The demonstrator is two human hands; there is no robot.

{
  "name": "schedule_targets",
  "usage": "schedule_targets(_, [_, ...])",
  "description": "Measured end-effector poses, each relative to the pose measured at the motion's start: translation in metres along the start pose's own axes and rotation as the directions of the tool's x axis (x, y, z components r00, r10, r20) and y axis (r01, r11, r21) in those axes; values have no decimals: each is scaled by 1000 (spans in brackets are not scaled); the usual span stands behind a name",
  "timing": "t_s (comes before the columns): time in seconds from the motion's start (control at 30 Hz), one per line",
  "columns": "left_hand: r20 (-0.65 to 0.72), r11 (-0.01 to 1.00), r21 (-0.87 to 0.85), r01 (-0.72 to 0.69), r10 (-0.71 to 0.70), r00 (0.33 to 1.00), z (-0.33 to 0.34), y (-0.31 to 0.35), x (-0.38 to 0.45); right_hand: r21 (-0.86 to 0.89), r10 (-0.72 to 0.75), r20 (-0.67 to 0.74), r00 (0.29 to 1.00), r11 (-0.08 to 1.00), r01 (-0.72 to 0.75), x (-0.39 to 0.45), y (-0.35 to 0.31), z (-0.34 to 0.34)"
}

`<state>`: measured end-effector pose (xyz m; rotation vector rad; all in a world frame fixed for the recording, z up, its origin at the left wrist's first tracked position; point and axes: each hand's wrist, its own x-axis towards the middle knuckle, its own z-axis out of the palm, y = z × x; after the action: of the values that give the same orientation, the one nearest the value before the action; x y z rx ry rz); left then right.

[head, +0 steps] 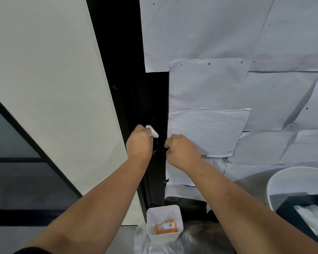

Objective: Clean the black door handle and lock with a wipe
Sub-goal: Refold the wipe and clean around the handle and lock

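Note:
The black door stile (154, 96) runs down the middle of the view, too dark to make out the lock on it clearly. My left hand (139, 142) grips a bunched white wipe (152, 131) and presses it against the black surface at lock height. Just to the right, my right hand (182, 151) has its fingers curled round a thin black handle (159, 150) that crosses between the two hands. Most of the handle is hidden by my hands and the darkness.
White paper sheets (228, 88) cover the door panel on the right. A pale wall panel (53, 88) stands on the left. On the floor below sits a small white bin (178, 213) holding an orange pack (166, 227). A white bucket (286, 173) with a dark box stands at lower right.

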<state>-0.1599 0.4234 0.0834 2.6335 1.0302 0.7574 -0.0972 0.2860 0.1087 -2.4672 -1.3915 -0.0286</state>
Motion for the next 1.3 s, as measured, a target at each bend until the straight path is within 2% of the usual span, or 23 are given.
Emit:
schedule_targets(0.1, [-38, 994, 9, -107, 107, 994, 2, -2, 3, -12, -1, 3, 1000, 1000, 1, 0, -1, 0])
schedule_targets(0.17, [-22, 958, 127, -257, 262, 965, 2, -10, 4, -16, -4, 1, 1000, 1000, 4, 0, -2, 1])
schedule_targets(0.23, [45, 928, 162, -335, 332, 942, -1, -17, 6, -20, -3, -1, 1000, 1000, 3, 0, -3, 1])
schedule_targets(0.47, [95, 868, 175, -465, 455, 885, -4, -24, 4, -39, 1, 11, 1000, 999, -1, -1, -4, 0])
schedule_targets(0.67, [190, 807, 303, -508, 471, 862, -9, -4, 9, -25, 10, 27, 1000, 1000, -10, -1, 0, -3])
schedule_targets(0.77, [133, 927, 210, -310, 287, 949, -8, -3, -1, 7, 19, 59, 998, 1000, -20, -3, 2, -8])
schedule_targets(0.87, [137, 996, -76, -42, 52, 989, -1, -11, -13, 26, 19, 81, 997, 999, -21, -3, 4, -8])
schedule_targets(0.9, [132, 971, -223, 83, -54, 990, 0, -12, -12, 29, 18, 83, 996, 999, -21, -3, 4, -7])
schedule_targets(0.97, [114, 916, -331, 227, -200, 973, 2, -12, -9, 27, 14, 88, 996, 1000, -17, -3, 4, -6])
schedule_targets(1.07, [103, 904, -360, 230, -207, 973, 2, -8, -11, 32, 11, 81, 997, 999, -13, -2, 4, -6])
schedule_targets(1.1, [88, 868, -422, 261, -248, 965, 3, -7, -11, 36, 11, 78, 997, 999, -14, -2, 5, -6])
schedule_targets(1.13, [117, 808, -490, 326, -310, 944, 2, -5, -10, 35, 11, 75, 997, 999, -13, -2, 5, -6])
schedule_targets(1.2, [271, 674, -554, 488, -408, 872, -3, 5, -4, 27, 6, 67, 998, 1000, -7, -2, 4, -6])
schedule_targets(1.3, [493, 482, -512, 711, -513, 703, -12, 21, 5, 37, 4, 58, 998, 999, -6, 0, 4, -6])
